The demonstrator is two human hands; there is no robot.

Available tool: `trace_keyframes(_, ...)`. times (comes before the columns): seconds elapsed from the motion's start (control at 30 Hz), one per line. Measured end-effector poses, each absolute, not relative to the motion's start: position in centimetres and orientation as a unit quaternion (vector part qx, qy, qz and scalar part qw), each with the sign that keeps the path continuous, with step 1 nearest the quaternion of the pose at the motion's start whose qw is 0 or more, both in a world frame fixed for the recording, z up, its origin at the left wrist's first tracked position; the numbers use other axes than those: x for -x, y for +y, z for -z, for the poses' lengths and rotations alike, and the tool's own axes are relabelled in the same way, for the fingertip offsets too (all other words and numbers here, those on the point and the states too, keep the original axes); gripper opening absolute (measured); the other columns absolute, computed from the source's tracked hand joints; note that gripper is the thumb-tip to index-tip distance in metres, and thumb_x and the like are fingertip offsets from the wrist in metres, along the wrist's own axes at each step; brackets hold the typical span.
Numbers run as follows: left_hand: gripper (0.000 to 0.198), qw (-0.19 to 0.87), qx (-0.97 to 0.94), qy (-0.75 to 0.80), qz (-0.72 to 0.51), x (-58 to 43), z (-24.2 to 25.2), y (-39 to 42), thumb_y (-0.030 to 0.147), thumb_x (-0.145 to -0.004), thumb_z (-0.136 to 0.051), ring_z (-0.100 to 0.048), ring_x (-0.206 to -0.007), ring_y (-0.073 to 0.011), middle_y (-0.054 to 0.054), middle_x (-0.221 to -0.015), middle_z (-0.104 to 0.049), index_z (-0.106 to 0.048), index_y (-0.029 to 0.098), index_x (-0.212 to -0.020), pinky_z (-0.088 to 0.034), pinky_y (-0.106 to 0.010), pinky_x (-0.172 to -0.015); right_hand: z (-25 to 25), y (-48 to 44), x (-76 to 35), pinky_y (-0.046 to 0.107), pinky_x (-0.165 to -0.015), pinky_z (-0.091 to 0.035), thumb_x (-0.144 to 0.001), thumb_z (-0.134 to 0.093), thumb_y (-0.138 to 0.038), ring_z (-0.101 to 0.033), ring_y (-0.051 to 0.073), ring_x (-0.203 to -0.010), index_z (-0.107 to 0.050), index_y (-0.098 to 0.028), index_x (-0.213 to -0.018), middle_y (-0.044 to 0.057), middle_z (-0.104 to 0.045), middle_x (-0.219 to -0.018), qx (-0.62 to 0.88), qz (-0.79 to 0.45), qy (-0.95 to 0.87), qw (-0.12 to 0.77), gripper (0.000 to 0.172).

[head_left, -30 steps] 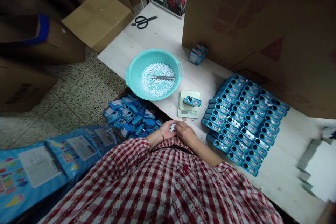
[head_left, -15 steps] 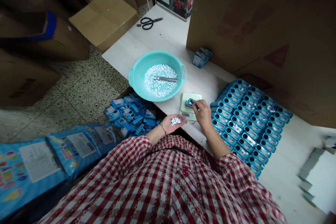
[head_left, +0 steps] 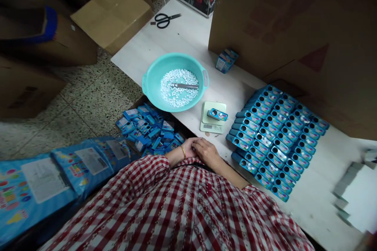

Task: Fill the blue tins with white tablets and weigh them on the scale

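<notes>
My left hand (head_left: 190, 147) is held near my waist at the table edge, its palm cupped upward. My right hand (head_left: 206, 152) lies over that palm with its fingers bent into it, covering the white tablets seen there earlier. What the right fingertips pinch is hidden. Beyond the hands, a small blue tin (head_left: 218, 114) with a round dark opening lies on the kitchen scale (head_left: 205, 122), touched by neither hand. Farther off, a turquoise basin (head_left: 153, 93) contains many white tablets (head_left: 178, 73) and a metal tube-like scoop (head_left: 185, 86).
Rows of blue tins (head_left: 275, 137) stand on the right of the white table (head_left: 138, 53). Scissors (head_left: 165, 20) lie at the back. A small blue box (head_left: 226, 60) stands by a large cardboard sheet (head_left: 265, 19). Blue packs (head_left: 150, 129) fill a container below the table edge, left.
My right hand has let go of the blue tin on the scale and moved back to my left palm. The tablets in that palm are now covered.
</notes>
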State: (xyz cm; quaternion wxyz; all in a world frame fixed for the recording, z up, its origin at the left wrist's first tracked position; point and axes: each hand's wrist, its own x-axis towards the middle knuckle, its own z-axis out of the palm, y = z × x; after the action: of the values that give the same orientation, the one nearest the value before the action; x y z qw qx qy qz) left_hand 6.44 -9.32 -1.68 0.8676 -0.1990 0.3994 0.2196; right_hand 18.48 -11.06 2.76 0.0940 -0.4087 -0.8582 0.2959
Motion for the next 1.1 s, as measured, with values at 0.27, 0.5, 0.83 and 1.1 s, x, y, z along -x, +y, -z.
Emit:
trace_keyframes(0.27,0.024,0.873,0.217,0.393,-0.189,-6.4,2.1,-9.4,0.017,-0.081,-0.043,-0.043,-0.04,-0.0055,0.002,-0.047,-0.045,-0.049,0.013,-0.059,-0.038,-0.017,-0.044,-2.2,-11.2,-18.6,0.032,-0.081,-0.049,-0.088,-0.034,-0.021,-0.055,0.019,-0.092,-0.059,-0.021,-0.102,0.005,-0.061,-0.099,0.421,-0.291,-0.851,0.117,0.029)
trace_keyframes(0.5,0.018,0.869,0.203,0.4,-0.209,-6.2,2.0,-9.2,0.016,-0.081,-0.045,-0.052,-0.047,-0.0087,-0.001,-0.052,-0.054,-0.054,0.011,-0.066,-0.043,-0.019,-0.049,-3.6,-10.3,-19.8,0.03,-0.076,-0.05,-0.086,-0.038,-0.02,-0.057,0.017,-0.087,-0.061,-0.021,-0.098,0.004,-0.062,-0.094,0.429,-0.275,-0.839,0.191,0.026)
trace_keyframes(0.83,0.019,0.854,0.157,0.439,-0.232,-5.3,1.7,-8.8,0.018,-0.081,-0.045,-0.06,-0.059,-0.0138,-0.011,-0.065,-0.063,-0.059,0.008,-0.075,-0.045,-0.021,-0.05,-3.3,-2.2,-25.3,0.031,-0.076,-0.042,-0.085,-0.036,-0.02,-0.05,0.018,-0.083,-0.06,-0.017,-0.092,0.007,-0.058,-0.088,0.643,-0.096,-0.747,0.142,0.025)
trace_keyframes(1.1,0.02,0.847,0.156,0.449,-0.24,-5.0,1.4,-8.8,0.019,-0.082,-0.045,-0.06,-0.06,-0.0131,-0.011,-0.065,-0.063,-0.059,0.007,-0.073,-0.045,-0.02,-0.05,-2.9,-0.6,-23.7,0.029,-0.076,-0.042,-0.085,-0.037,-0.018,-0.051,0.019,-0.086,-0.059,-0.017,-0.099,0.008,-0.059,-0.093,0.614,-0.143,-0.768,0.112,0.026)
